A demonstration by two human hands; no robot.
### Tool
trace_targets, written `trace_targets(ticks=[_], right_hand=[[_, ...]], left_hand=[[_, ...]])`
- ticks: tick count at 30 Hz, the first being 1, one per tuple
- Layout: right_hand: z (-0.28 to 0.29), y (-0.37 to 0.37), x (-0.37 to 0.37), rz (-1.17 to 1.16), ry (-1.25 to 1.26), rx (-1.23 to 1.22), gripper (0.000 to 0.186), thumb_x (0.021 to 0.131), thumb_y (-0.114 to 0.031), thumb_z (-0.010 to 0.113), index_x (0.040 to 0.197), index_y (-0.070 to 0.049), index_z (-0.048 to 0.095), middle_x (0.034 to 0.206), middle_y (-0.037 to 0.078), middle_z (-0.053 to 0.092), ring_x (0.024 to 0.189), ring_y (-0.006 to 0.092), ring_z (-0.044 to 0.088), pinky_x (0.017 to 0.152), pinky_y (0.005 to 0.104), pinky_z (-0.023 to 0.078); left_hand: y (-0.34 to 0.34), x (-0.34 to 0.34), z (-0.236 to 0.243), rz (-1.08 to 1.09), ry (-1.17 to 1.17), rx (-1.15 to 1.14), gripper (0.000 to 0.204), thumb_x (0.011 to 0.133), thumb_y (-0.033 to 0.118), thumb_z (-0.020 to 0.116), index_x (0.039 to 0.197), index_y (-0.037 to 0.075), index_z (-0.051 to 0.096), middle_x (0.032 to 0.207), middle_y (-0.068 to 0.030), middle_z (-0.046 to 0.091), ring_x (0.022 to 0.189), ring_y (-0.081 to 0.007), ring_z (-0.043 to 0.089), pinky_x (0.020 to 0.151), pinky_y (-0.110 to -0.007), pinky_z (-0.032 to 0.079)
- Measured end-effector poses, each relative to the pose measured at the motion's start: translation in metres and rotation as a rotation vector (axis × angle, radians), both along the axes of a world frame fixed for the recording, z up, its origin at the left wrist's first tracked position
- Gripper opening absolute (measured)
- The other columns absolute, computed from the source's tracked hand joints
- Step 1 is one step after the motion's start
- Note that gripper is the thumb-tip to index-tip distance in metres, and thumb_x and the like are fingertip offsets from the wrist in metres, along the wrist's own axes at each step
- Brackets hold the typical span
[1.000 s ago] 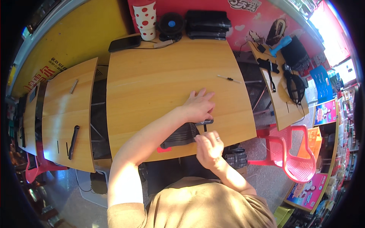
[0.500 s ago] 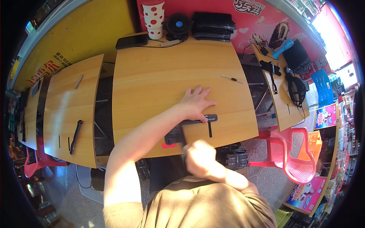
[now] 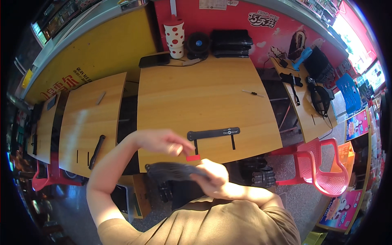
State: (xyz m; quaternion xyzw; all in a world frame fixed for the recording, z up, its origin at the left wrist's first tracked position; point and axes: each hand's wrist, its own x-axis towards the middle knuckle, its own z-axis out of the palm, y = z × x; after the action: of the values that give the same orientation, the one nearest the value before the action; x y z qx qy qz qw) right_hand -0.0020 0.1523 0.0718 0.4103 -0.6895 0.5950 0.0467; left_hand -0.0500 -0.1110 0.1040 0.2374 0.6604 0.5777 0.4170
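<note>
My right hand is closed on one end of a dark, slotted, paddle-like thing, which reaches out to the left over the table's front edge. My left hand is in the air just above and beyond it, fingers apart and slightly blurred, holding nothing. A long black flat strip with rounded ends and pale print lies on the table beyond my hands. Two thin black strips extend from it towards me. By the table edge, between my hands, is a small red piece.
At the back of the wooden table stand a dotted tumbler, a small fan, black pouches and a phone. A thin rod lies at right. A pink chair is beside the table.
My left hand has lifted off the tabletop and drawn back left towards me. My right hand has brought the slotted thing off the table to the near edge. The whole view has shifted.
</note>
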Motion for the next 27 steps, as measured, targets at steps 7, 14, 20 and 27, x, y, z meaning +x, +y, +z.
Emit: trace_targets(ticks=[7, 14, 20, 27], right_hand=[[-0.033, 0.055, 0.004, -0.181, -0.701, -0.196, 0.023, 0.090, 0.008, 0.065, 0.112, 0.001, 0.066, 0.088, -0.001, 0.067, 0.068, 0.0039, 0.055, 0.057, 0.0195, 0.047], [-0.049, 0.074, -0.029, -0.225, -0.859, -0.319, 0.013, 0.095, -0.003, 0.065, 0.107, 0.000, 0.064, 0.091, 0.003, 0.068, 0.067, 0.0058, 0.058, 0.052, 0.0192, 0.046], [-0.065, 0.087, -0.057, -0.225, -0.882, -0.289, 0.022, 0.093, -0.001, 0.067, 0.113, 0.002, 0.060, 0.095, 0.006, 0.068, 0.072, 0.0060, 0.059, 0.055, 0.0180, 0.047], [-0.074, 0.079, -0.082, -0.450, -0.431, -0.083, 0.040, 0.082, 0.008, 0.075, 0.117, 0.007, 0.056, 0.094, 0.010, 0.067, 0.077, 0.0123, 0.062, 0.067, 0.0248, 0.052]], left_hand=[[0.034, 0.105, -0.062, 0.942, -0.252, 0.266, 0.015, 0.088, 0.001, 0.072, 0.103, -0.001, 0.068, 0.091, -0.0021, 0.070, 0.081, -0.0066, 0.064, 0.074, -0.022, 0.053], [0.108, 0.088, -0.082, 1.351, -0.237, 0.468, 0.015, 0.085, 0.001, 0.077, 0.098, -0.001, 0.069, 0.089, -0.0045, 0.072, 0.079, -0.0090, 0.065, 0.075, -0.023, 0.053], [0.118, 0.078, -0.098, 1.486, -0.239, 0.502, 0.009, 0.088, 0.002, 0.074, 0.095, -0.001, 0.069, 0.085, -0.0022, 0.069, 0.073, -0.0074, 0.062, 0.070, -0.023, 0.052], [0.123, 0.052, -0.098, 1.584, -0.009, 0.170, 0.009, 0.090, 0.005, 0.073, 0.092, -0.003, 0.069, 0.082, 0.0010, 0.067, 0.071, -0.0041, 0.056, 0.067, -0.020, 0.047]])
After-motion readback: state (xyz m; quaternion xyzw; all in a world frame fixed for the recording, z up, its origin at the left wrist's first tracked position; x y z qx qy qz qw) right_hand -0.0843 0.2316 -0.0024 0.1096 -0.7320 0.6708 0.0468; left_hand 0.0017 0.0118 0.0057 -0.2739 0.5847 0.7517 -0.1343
